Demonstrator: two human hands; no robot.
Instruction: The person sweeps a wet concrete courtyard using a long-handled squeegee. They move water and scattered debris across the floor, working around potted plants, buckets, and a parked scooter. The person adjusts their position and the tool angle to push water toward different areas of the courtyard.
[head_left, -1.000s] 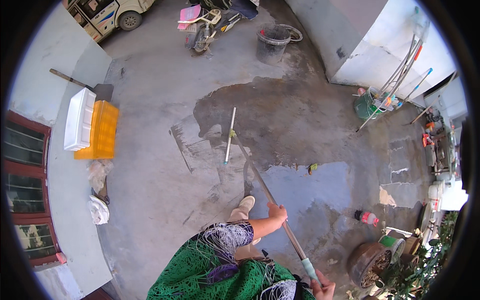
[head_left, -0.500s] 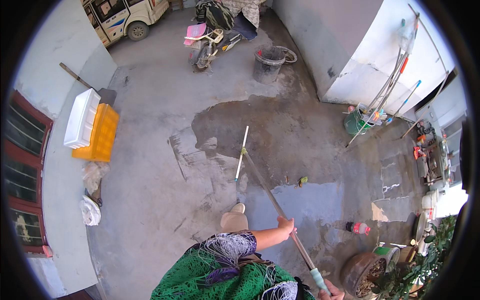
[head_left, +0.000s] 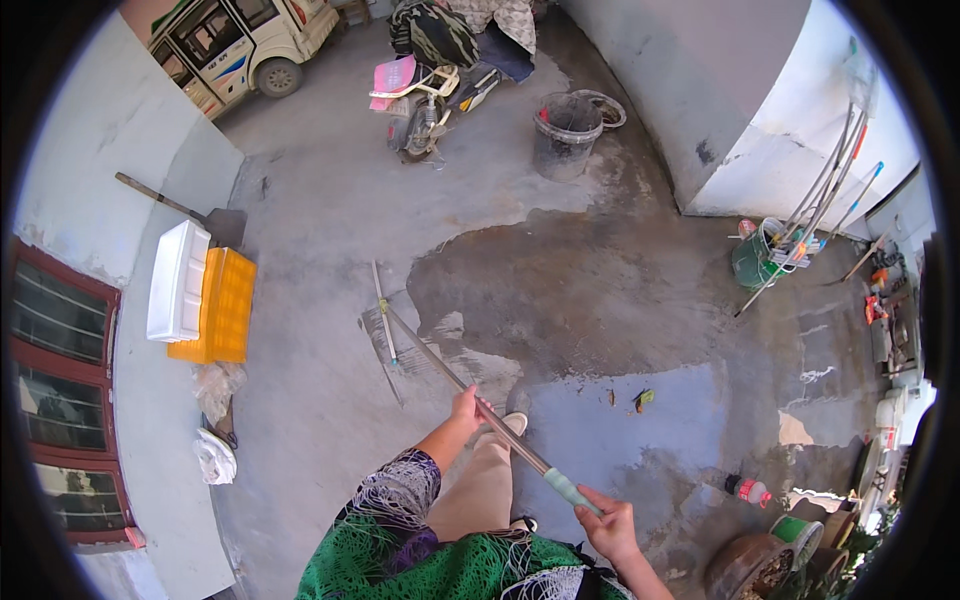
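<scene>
Across the front of me runs a long-handled floor squeegee (head_left: pixel 430 355), its metal pole slanting from lower right to upper left. Its narrow white blade lies on the concrete floor, at the left edge of the wet patch (head_left: pixel 540 290), beside streaked water marks. My left hand (head_left: pixel 468 408) is wrapped round the middle of the pole. Lower down, my right hand (head_left: pixel 608 522) grips the end of the pale green handle sleeve. My shoe (head_left: pixel 515 424) stands just under the pole. Small leaves (head_left: pixel 642 400) lie in shallow water to the right.
Along the left wall stand a yellow crate (head_left: pixel 228 305) and a white foam box (head_left: pixel 178 285). A dark bucket (head_left: pixel 566 140) and a two-wheeler (head_left: pixel 425 120) are farther off. At the right are a green bucket (head_left: pixel 752 262) with poles, a bottle (head_left: pixel 747 489) and a planter (head_left: pixel 735 570).
The squeegee blade has moved left, off the wet patch's edge onto the streaked floor. Both hands have shifted with the pole, the left one leftward, the right one up and left. My view has turned slightly.
</scene>
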